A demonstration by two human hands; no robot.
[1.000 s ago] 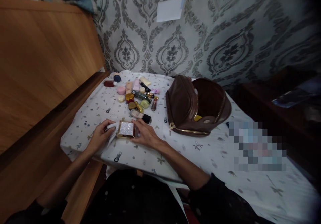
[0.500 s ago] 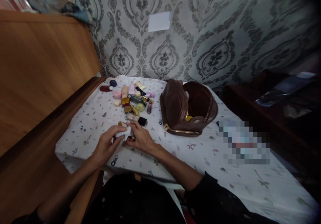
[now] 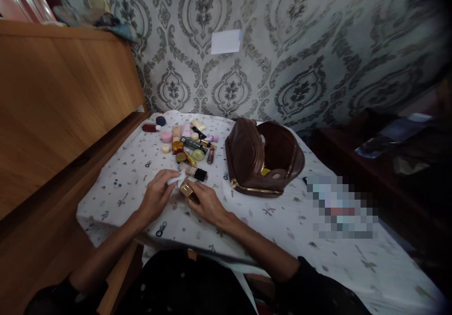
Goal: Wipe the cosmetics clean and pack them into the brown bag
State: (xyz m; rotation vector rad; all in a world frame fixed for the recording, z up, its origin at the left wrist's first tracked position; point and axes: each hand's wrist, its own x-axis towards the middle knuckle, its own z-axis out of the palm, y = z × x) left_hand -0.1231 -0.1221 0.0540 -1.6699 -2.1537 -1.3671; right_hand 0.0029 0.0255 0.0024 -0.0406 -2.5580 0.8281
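Head cam: left hand [image 3: 157, 195] pinches a white cloth [image 3: 177, 179] against a gold case [image 3: 186, 189], which the right hand [image 3: 207, 204] grips over the near side of the worktop [image 3: 134, 188]. Black-capped bottle [image 3: 193, 172] lies just beyond the hands, loose cosmetics [image 3: 191, 143] past it; brown bag [image 3: 243, 150] sits open to the right. Can't tell if case touches worktop.

Left fingers [image 3: 168, 175] hold a white cloth [image 3: 179, 178] against a gold case [image 3: 186, 189] in the right fingers [image 3: 198, 190].

A narrow free lane parts the cosmetics [image 3: 192, 143] from the brown bag [image 3: 247, 152].
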